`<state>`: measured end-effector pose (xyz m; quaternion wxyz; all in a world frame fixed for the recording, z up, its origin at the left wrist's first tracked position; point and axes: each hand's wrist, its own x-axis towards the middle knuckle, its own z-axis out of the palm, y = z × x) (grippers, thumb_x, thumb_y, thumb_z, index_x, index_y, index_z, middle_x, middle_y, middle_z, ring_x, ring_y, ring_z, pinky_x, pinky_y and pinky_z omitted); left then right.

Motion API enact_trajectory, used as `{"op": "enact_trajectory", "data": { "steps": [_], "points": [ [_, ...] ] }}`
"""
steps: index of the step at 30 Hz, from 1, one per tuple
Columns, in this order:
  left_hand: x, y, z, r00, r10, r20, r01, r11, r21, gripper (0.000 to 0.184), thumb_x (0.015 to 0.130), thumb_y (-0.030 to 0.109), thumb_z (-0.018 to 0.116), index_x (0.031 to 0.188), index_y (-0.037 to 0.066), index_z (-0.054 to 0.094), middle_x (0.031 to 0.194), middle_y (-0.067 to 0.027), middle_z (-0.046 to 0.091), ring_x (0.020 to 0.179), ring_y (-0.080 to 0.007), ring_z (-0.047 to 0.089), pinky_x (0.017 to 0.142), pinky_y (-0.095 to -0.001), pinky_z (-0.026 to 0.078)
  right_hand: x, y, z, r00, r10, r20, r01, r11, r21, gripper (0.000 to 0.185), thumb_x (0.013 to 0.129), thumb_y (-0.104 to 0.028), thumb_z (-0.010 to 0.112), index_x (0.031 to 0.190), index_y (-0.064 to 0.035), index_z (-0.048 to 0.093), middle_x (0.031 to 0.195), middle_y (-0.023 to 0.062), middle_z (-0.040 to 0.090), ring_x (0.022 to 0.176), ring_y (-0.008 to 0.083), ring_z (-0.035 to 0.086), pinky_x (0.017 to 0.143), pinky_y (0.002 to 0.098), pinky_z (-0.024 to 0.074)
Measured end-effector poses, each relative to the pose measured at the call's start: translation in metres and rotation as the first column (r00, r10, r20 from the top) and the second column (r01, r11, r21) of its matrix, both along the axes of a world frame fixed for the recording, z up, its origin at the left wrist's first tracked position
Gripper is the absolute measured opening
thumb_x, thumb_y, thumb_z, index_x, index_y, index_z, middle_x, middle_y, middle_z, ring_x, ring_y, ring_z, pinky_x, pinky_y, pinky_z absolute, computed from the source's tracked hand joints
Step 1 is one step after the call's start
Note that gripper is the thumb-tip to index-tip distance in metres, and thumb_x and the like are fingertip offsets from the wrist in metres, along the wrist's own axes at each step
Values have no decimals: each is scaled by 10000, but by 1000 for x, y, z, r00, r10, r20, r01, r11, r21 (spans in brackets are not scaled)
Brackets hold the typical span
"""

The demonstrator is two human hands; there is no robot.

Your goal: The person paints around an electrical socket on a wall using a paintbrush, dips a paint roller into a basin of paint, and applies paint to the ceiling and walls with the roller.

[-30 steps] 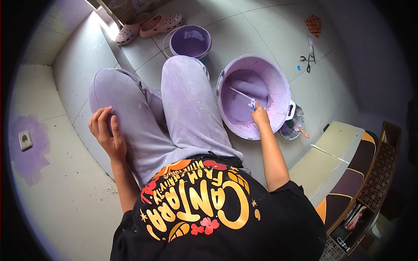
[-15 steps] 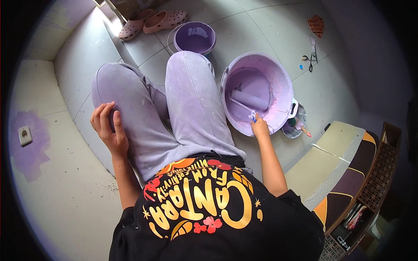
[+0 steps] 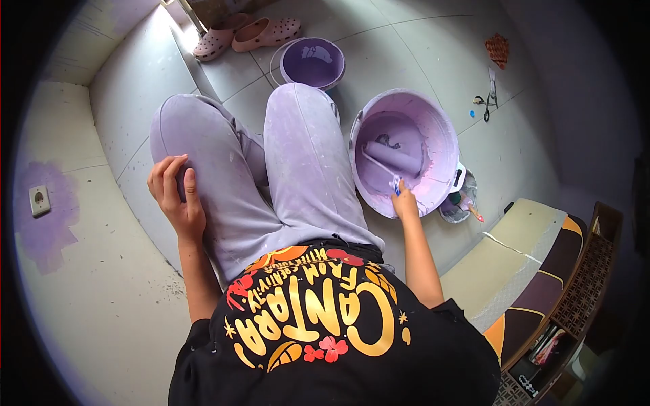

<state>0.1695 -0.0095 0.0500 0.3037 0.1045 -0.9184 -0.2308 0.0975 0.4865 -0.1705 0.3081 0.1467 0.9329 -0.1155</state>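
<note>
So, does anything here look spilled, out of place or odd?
Two things. A ragged purple patch surrounds the wall socket, odd against the pale wall. Scissors lie loose on the floor, apart from the roller and tub, where someone might step on them.

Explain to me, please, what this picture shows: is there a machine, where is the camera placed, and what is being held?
There is no machine: a person works barehanded. The camera is worn on the head and looks down past the black shirt to the tiled floor. The right hand grips a paint roller, whose wide part is inside a large lilac-stained tub. The left hand looks empty, by the left trouser leg. On the floor there are also a smaller bucket, pink clogs and scissors.
</note>
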Motion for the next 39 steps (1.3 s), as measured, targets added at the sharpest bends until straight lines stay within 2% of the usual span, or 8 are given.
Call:
{"op": "enact_trajectory", "data": {
  "steps": [7,15,17,21,27,30,34,39],
  "points": [
    [1,-1,-1,1000,0,-5,0,1000,-4,186,946,129,600,1090,33,666,1121,-102,622,1119,-278,522,1009,-391,377,36,-11,37,993,-49,104,48,999,9,653,842,-257,640,1450,-100,464,1174,307,630,1109,433,617,986,471,471],
    [2,1,1,1000,1,-6,-1,1000,-11,184,950,136,601,1091,39,667,1122,-100,620,1127,-277,519,1015,-388,371,-55,-3,11,997,13,-72,-12,1000,12,651,831,-261,651,1437,-99,477,1142,314,637,1080,438,628,952,488,490],
    [2,0,1,1000,3,-9,-3,1000,-16,183,951,139,601,1090,41,669,1125,-100,619,1129,-276,517,1014,-388,371,-87,13,-10,991,95,-96,-94,995,18,647,819,-256,662,1424,-98,495,1123,312,647,1053,433,644,931,479,501],
    [2,-1,0,1000,6,-10,-6,1000,2,185,953,144,601,1089,41,671,1129,-102,618,1129,-275,517,1013,-387,373,-107,21,-13,990,15,-139,-22,998,-53,657,801,-243,661,1422,-100,504,1081,306,666,1008,422,669,899,456,515],
    [1,-3,-1,1000,6,-16,-6,1000,5,188,950,140,601,1092,37,669,1126,-104,620,1126,-277,521,1012,-388,376,-25,12,-7,994,33,-106,-36,999,-26,668,799,-247,634,1434,-101,487,1089,307,659,1027,438,650,912,470,505],
    [1,-3,-2,1000,9,-11,-9,1000,1,188,948,137,601,1092,36,668,1124,-104,621,1124,-277,522,1011,-388,377,11,6,19,999,52,-11,-52,999,3,670,797,-257,637,1434,-112,491,1081,306,664,1014,436,657,903,463,512],
    [1,-4,-4,1000,4,-21,-4,1000,13,186,947,134,602,1090,35,669,1122,-103,622,1120,-277,524,1010,-389,379,22,5,29,986,-63,157,62,998,6,665,800,-285,633,1433,-130,500,1150,297,648,1084,413,642,948,448,498],
    [2,-3,-2,1000,5,-22,-5,1000,13,188,947,137,603,1090,36,671,1120,-101,622,1117,-276,525,1008,-387,381,-25,9,14,998,45,46,-45,999,-5,685,790,-271,626,1435,-92,481,1177,318,620,1117,439,611,979,456,477]
  ]
}}
